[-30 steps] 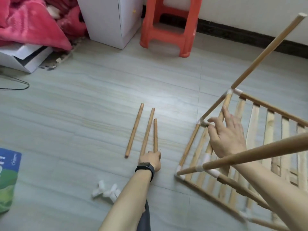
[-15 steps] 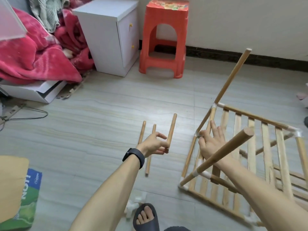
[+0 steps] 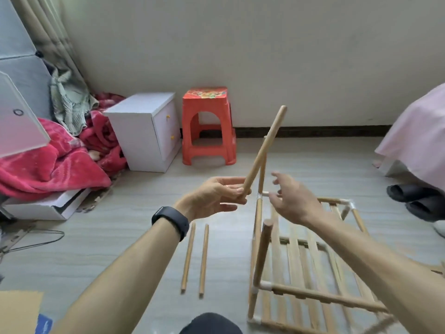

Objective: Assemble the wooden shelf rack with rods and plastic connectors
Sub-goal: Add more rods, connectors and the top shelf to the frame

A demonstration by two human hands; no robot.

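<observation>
Wooden rod [image 3: 263, 150], lower end between left hand [image 3: 214, 196] fingers [image 3: 237, 189]

Bare floor [image 3: 96, 232] lies open left of the two loose rods [image 3: 204, 259]; on the right the rack frame [image 3: 313, 296] and its upright posts [image 3: 262, 251] block the way; a stool [image 3: 204, 97] and cabinet [image 3: 142, 131] stand far back

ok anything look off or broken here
Nothing looks broken or spilled. The rack is only half built: its corner rods stand up with free ends, two loose rods lie on the floor beside it, and the left hand holds another rod.
</observation>
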